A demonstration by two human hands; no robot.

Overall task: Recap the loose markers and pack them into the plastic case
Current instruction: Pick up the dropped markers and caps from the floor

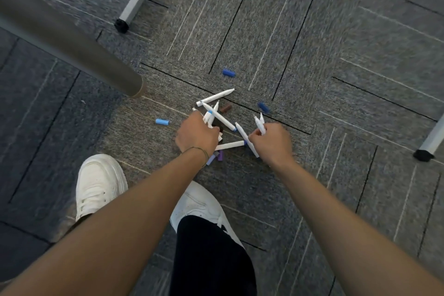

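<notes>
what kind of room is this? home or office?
Likely an office or classroom floor: grey carpet tiles, metal furniture legs with black feet, and a table edge overhead. Loose markers and caps lie scattered there.

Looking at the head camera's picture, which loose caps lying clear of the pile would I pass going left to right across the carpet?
Light blue cap → blue cap, farther back → brown cap → dark blue cap. The purple caps by the left hand overlap the pile, so I left them out.

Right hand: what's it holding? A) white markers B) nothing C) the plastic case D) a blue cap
A: the right hand has its fingers curled round a few white markers whose ends stick up above the fist; the blue caps lie loose on the carpet.
</notes>
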